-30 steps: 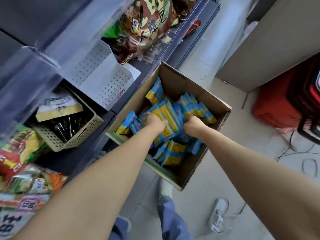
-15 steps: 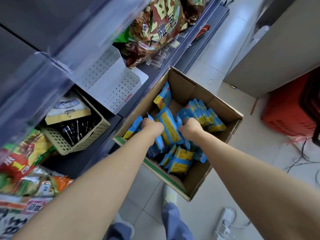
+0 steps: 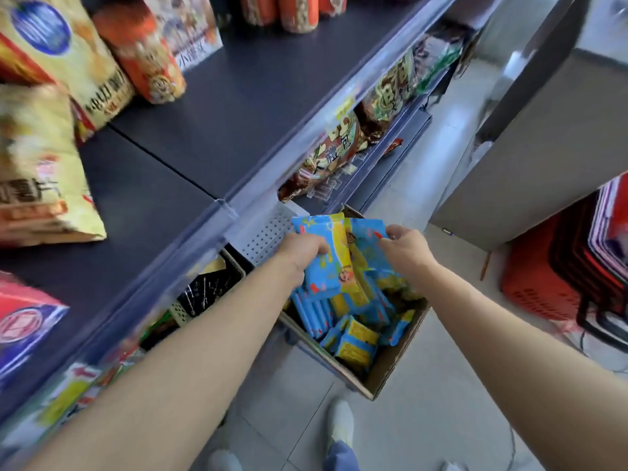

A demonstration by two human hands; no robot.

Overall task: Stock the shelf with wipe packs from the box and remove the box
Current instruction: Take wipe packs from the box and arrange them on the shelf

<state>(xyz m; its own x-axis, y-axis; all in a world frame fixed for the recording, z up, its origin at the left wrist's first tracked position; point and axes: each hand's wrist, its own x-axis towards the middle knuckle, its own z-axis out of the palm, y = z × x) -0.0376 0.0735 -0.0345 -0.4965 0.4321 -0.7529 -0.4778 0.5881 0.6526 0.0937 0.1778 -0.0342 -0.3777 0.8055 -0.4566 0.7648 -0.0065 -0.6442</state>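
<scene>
A bundle of flat, glossy blue-and-yellow plastic wipe packs [image 3: 334, 258] is held upright between both hands, above the far end of an open brown cardboard box [image 3: 390, 373] that sits on the pale tiled floor [image 3: 424, 419]. The packs are pressed face to face. The nearest one shows a bright blue front with a yellow band and a small cartoon figure; motion blur makes the print unreadable. The top edges of the bundle fan slightly apart. It sits just beside the front lip of the dark grey shelf [image 3: 221, 107], below the level of that shelf's board and not resting on it.

More loose packs [image 3: 355, 339] of the same kind lie jumbled inside the box, some on edge and some flat.

The left hand [image 3: 300, 251] grips the left side of the bundle, fingers curled round its edge and knuckles up. The right hand [image 3: 406, 248] clasps the right side near the top corner, thumb and fingers closed on the outer pack. Both forearms reach forward and converge on the bundle.

Large yellow and orange snack bags [image 3: 57, 96] stand at the back of the shelf. A white perforated divider [image 3: 268, 232] and a beige woven basket [image 3: 183, 311] sit on the level below. A stack of red plastic baskets [image 3: 543, 280] stands on the floor to the right.
</scene>
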